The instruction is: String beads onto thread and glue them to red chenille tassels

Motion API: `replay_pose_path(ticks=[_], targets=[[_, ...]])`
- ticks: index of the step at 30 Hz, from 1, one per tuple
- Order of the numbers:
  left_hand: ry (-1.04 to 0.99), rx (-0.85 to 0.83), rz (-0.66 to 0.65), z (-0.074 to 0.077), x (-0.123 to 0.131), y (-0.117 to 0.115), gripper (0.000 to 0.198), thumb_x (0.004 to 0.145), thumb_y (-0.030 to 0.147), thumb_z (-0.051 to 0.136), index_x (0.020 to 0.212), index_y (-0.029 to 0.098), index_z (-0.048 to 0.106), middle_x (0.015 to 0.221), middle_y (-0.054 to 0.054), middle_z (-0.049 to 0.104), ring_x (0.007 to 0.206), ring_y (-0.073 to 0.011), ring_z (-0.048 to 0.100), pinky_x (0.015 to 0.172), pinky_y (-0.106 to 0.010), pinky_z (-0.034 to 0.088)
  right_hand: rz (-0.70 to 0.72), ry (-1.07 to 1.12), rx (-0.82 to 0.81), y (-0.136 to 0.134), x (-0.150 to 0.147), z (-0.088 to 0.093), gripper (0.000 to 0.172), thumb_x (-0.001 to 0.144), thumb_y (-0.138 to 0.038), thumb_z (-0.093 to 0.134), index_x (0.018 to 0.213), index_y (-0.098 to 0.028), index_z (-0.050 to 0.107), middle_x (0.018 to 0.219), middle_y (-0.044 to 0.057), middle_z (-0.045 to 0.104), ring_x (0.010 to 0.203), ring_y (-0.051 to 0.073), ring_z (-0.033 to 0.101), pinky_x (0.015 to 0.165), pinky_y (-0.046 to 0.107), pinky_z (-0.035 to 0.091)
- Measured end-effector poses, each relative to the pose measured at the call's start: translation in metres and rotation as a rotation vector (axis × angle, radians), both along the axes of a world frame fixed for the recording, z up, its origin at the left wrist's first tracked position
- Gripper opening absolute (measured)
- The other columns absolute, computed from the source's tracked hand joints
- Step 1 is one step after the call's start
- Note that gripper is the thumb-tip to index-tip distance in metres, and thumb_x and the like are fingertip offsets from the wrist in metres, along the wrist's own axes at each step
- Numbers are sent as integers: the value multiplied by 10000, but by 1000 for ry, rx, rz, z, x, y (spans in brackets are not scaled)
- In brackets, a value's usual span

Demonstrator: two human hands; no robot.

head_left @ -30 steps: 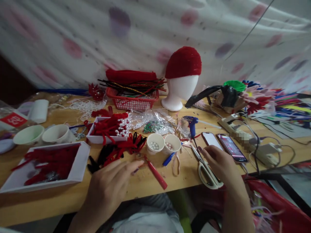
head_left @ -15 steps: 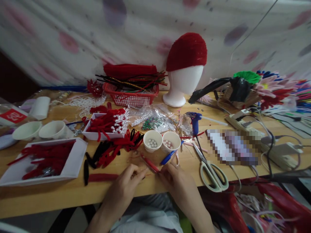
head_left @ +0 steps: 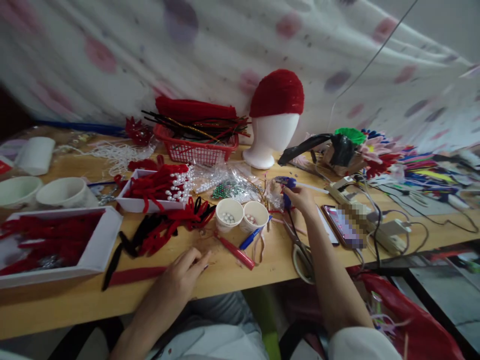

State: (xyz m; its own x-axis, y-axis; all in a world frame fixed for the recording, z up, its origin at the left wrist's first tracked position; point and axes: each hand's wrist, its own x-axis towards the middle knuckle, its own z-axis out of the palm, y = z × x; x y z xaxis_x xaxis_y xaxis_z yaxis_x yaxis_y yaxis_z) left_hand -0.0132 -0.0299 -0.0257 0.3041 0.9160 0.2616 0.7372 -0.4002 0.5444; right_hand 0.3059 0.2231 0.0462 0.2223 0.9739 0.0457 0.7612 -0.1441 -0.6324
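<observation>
My right hand (head_left: pixel 303 201) reaches across the table with its fingers closed round a blue hot glue gun (head_left: pixel 287 182). A whitish glue stick (head_left: pixel 312 187) sticks out of the gun's back end. My left hand (head_left: pixel 184 267) rests near the front edge, fingers curled and thumb against them; whatever they pinch is hidden. To its right lie a slim red tool (head_left: pixel 237 251) and a blue pen (head_left: pixel 250 239). Two paper cups (head_left: pixel 229 223) with pearl-like beads stand behind these. Scissors with pale handles (head_left: pixel 301 260) lie partly under my right forearm.
A white box (head_left: pixel 112 245) with red fuzzy pieces is at left, another box (head_left: pixel 129 202) with pearl-tipped red stems behind it. A red basket (head_left: pixel 198 150), a foam head (head_left: pixel 268 135) with a red cover and a power strip (head_left: pixel 390 240) stand farther back and right.
My right hand has left the red tool near my left hand and moved right and away, onto the glue gun. My left hand stays near the front edge. The view has shifted right.
</observation>
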Motion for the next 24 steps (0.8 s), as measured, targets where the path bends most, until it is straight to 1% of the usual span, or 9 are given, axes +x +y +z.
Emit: replay_pose_path(ticks=[3,6,9,12,15,17,19,21,24], targets=[[8,26,29,-1,-1,0,528,946,-9,352,1360,221,586,1002,-45,660,934,-170,690,849,-290,598,-18,62,2,11,-7,-4,304,983,-343,661,1220,-154,648,1217,74,668,1015,253,687,845,423,601],[-11,38,47,-3,1,-1,506,962,19,360,1373,220,577,1004,-48,673,944,-183,706,866,-315,611,-72,145,95,5,-2,7,279,989,-332,656,1201,-151,651,1177,75,679,976,230,694,819,406,607],[-18,45,67,-1,3,-2,419,1011,125,401,1388,225,552,1101,-73,688,1024,-221,712,907,-375,613,-104,270,261,-11,9,28,213,995,-329,646,1081,-134,662,987,43,703,782,161,694,677,310,599],[-41,38,97,4,4,-2,329,1029,208,428,1324,198,572,1150,-104,685,1084,-244,700,933,-397,602,-73,412,440,-31,20,48,214,955,-361,661,946,-149,631,804,20,689,605,128,655,522,237,512],[-61,17,120,7,5,-2,289,1020,204,422,1258,185,585,1149,-114,673,1085,-248,690,941,-414,591,-53,510,590,-45,27,64,288,911,-467,651,833,-205,560,610,-34,594,434,97,523,418,238,409],[-59,16,130,7,6,-2,278,1013,207,423,1236,190,588,1141,-111,667,1076,-253,686,935,-424,589,-35,544,668,-47,30,72,318,910,-506,622,790,-226,527,541,-66,521,391,77,448,400,235,376],[-53,29,130,6,6,-2,266,1008,216,429,1213,196,597,1130,-106,665,1070,-255,684,935,-425,586,-4,554,734,-42,32,82,327,897,-507,630,767,-232,509,549,-69,511,404,63,434,414,226,378],[-59,50,124,5,6,-2,257,1009,214,422,1191,200,603,1115,-99,665,1063,-250,682,935,-417,581,43,534,782,-34,34,92,343,879,-508,645,745,-235,487,605,-47,540,441,52,449,442,219,387],[-79,77,133,4,5,-2,221,1031,237,400,1133,202,593,1085,-95,654,1040,-245,681,903,-402,580,194,437,780,-31,42,111,388,933,-574,502,739,-242,451,696,0,571,471,43,443,448,222,367]])
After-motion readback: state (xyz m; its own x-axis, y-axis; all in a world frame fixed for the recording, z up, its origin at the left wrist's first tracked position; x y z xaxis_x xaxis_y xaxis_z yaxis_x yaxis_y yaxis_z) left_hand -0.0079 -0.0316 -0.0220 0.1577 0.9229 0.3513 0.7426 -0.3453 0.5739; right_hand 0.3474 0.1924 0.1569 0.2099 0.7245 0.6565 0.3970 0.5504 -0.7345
